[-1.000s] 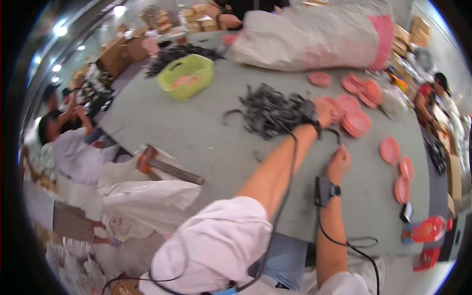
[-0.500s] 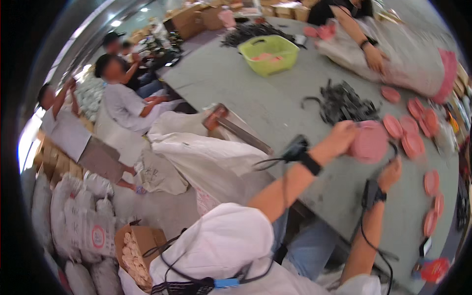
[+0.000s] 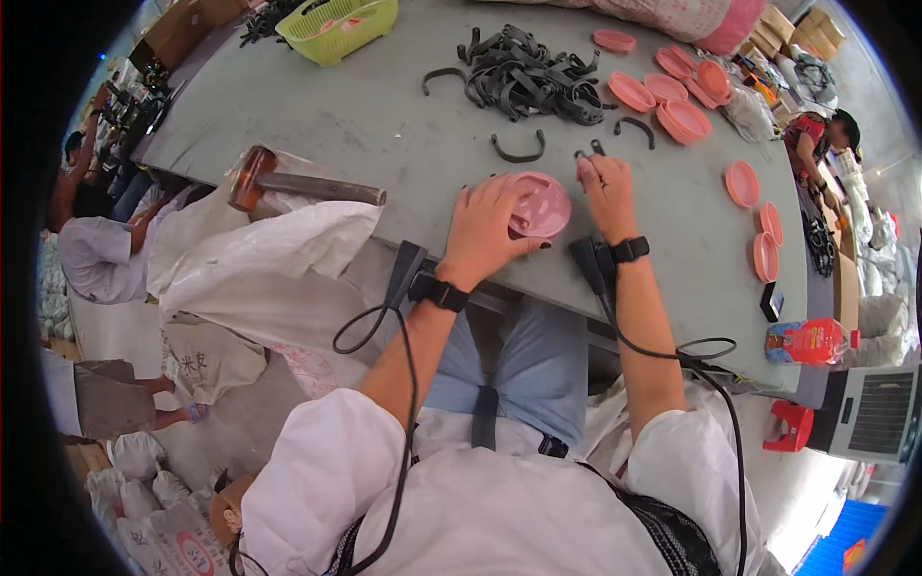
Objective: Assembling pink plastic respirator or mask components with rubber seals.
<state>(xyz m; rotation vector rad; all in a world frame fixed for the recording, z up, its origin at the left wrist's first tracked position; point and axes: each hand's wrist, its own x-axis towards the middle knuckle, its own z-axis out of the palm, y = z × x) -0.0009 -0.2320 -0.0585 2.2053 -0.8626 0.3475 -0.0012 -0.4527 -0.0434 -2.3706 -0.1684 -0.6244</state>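
Observation:
My left hand (image 3: 477, 228) is closed around the left side of a round pink plastic lid (image 3: 544, 205), which is tilted up so its moulded face shows. Just to the right, my right hand (image 3: 607, 195) pinches a dark curved plastic strip (image 3: 597, 147) like a small handle; its tip sticks out past the fingers. The strip and the lid are apart. A pile of similar dark curved strips (image 3: 538, 79) lies beyond both hands, with one loose strip (image 3: 520, 154) in front of it. Several pink round lids (image 3: 684, 121) are scattered to the right of the pile.
A mallet (image 3: 305, 184) rests on white sacking (image 3: 288, 252) at the table's left edge. A green basket (image 3: 338, 36) stands far left. A red-labelled bottle (image 3: 812, 341) and a small black box (image 3: 771, 301) are at the right. Cables hang from both wrists. Other people sit left and right.
The view has swung right and down. The lid has turned from its flat face to its moulded face. My right hand, still pinching a dark strip, is now beyond my left hand.

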